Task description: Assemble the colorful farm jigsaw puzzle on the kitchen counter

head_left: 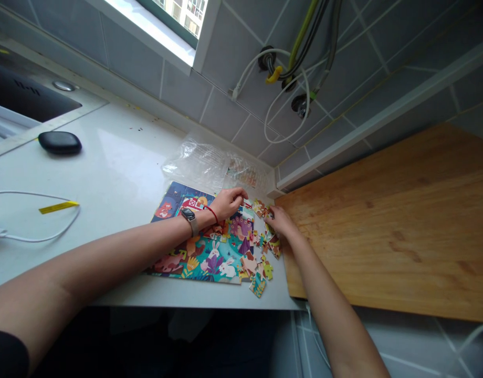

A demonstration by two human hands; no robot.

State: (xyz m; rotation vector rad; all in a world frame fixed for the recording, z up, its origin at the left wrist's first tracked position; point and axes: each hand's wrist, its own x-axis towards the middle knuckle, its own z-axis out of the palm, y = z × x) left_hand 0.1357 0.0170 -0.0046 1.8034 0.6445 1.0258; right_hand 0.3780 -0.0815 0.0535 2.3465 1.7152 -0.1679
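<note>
The puzzle board (pixel 228 247) is lying on the counter (pixel 107 178); at its one o'clock the left hand (pixel 229 203) is showing curled fingers, at three the right hand (pixel 281 220) is touching loose pieces (pixel 261 240), neither grip showing clearly. Sorting seems under way, probably next calling for pinching one piece.

The left hand (pixel 229 203) is over the puzzle (pixel 216 257) on the desk (pixel 119 163). The right hand (pixel 280 219) is among loose pieces (pixel 259 240).

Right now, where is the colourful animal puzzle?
In the head view, the animal puzzle lies just below centre on the white counter, partly hidden by the left forearm, with loose pieces along its right side.
</note>
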